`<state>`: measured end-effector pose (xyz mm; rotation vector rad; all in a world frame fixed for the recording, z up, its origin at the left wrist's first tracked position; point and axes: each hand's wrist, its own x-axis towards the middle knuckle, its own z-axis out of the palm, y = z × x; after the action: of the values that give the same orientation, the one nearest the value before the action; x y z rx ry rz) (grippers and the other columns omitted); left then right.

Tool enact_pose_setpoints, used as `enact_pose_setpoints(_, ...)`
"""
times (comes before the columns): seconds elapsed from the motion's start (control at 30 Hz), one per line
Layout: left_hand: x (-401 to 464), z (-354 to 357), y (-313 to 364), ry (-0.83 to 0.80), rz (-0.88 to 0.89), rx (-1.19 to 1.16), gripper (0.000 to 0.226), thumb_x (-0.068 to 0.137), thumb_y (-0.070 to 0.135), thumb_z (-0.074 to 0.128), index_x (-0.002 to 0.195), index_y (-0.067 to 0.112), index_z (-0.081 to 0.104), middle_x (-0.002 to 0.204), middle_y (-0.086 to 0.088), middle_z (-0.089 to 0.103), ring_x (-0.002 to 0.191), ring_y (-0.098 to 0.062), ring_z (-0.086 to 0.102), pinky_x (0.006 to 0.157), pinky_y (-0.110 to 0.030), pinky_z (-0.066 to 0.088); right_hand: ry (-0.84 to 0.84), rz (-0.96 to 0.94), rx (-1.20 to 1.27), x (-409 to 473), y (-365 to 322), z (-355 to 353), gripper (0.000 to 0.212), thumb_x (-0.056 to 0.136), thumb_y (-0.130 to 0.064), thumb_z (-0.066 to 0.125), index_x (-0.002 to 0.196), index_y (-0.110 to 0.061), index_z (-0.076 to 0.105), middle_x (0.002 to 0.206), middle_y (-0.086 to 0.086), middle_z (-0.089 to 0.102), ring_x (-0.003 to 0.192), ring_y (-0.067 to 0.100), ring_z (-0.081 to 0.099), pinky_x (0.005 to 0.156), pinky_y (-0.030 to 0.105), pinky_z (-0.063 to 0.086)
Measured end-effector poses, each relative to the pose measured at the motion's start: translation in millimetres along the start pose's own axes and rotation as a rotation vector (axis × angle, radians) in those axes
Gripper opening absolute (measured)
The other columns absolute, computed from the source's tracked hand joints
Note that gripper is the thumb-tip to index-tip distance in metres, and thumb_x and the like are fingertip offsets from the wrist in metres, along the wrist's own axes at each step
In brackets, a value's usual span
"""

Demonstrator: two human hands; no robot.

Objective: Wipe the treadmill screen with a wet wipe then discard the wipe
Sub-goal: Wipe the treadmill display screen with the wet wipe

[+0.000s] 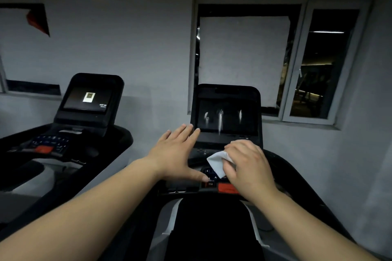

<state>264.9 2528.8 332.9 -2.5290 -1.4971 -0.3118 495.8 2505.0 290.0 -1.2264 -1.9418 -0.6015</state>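
Note:
The treadmill screen (227, 115) is dark, with a few pale streaks or reflections on the glass, and stands upright straight ahead. Below it, my right hand (249, 165) is closed on a folded white wet wipe (218, 162), held over the button console, a little beneath the screen's lower edge. My left hand (180, 152) is spread flat with fingers apart, its fingertips close to the screen's lower left corner and its thumb over the console buttons. It holds nothing.
A red stop button (228, 188) sits on the console under my right hand. A second treadmill (89, 99) with a lit screen stands to the left. A wall and windows (318, 63) lie behind. The black treadmill belt (212, 229) runs below me.

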Motion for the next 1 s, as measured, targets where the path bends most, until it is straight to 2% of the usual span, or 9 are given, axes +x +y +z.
enact_pose_setpoints(0.13, 47.4, 15.4, -31.1, -0.014, 0.032, -0.002, 0.138, 0.063, 0.096, 0.054, 0.161, 0.024, -0.011, 0.171, 0.000, -0.012, 0.156, -0.016, -0.016, 0.127, -0.048, 0.000, -0.023, 0.039, -0.003, 30.0, 12.5, 41.7, 0.018, 0.074, -0.012, 0.078, 0.089, -0.017, 0.070, 0.092, -0.006, 0.069, 0.104, 0.021, 0.063, 0.091, 0.036, 0.046)
enact_pose_setpoints(0.27, 104.4, 38.5, -53.4, -0.013, 0.051, -0.008, 0.139, 0.062, 0.098, 0.052, 0.161, 0.024, -0.013, 0.171, 0.001, -0.015, 0.155, -0.015, -0.017, 0.127, -0.048, 0.001, -0.026, -0.008, -0.004, 56.9, 38.7, 89.7, 0.014, 0.078, -0.017, 0.075, 0.090, -0.019, 0.068, 0.093, -0.007, 0.069, 0.107, 0.018, 0.062, 0.094, 0.033, 0.045)
enact_pose_setpoints(0.63, 275.9, 92.0, -97.2, -0.031, 0.013, -0.028, 0.138, 0.063, 0.095, 0.054, 0.160, 0.026, -0.015, 0.170, 0.001, -0.015, 0.155, -0.013, -0.019, 0.127, -0.046, -0.001, -0.078, 0.005, 0.045, 146.0, 168.1, 213.3, 0.011, 0.083, -0.019, 0.073, 0.093, -0.018, 0.070, 0.097, -0.007, 0.070, 0.107, 0.018, 0.061, 0.096, 0.037, 0.046)
enact_pose_setpoints(0.83, 344.2, 119.5, -124.6, -0.049, -0.005, -0.002, 0.136, 0.064, 0.096, 0.052, 0.160, 0.026, -0.015, 0.170, 0.001, -0.015, 0.154, -0.013, -0.019, 0.127, -0.046, -0.001, -0.087, 0.008, 0.069, 177.8, 222.1, 262.5, 0.009, 0.084, -0.018, 0.073, 0.093, -0.018, 0.070, 0.096, -0.008, 0.069, 0.108, 0.018, 0.061, 0.096, 0.036, 0.045)
enact_pose_setpoints(1.0, 396.5, 151.1, -153.4, -0.078, -0.034, -0.013, 0.139, 0.063, 0.097, 0.053, 0.160, 0.025, -0.014, 0.170, 0.002, -0.015, 0.154, -0.012, -0.019, 0.127, -0.045, -0.003, -0.105, 0.030, 0.064, 201.7, 261.4, 310.4, 0.006, 0.088, -0.022, 0.066, 0.093, -0.020, 0.069, 0.097, -0.011, 0.068, 0.108, 0.015, 0.059, 0.096, 0.033, 0.044)
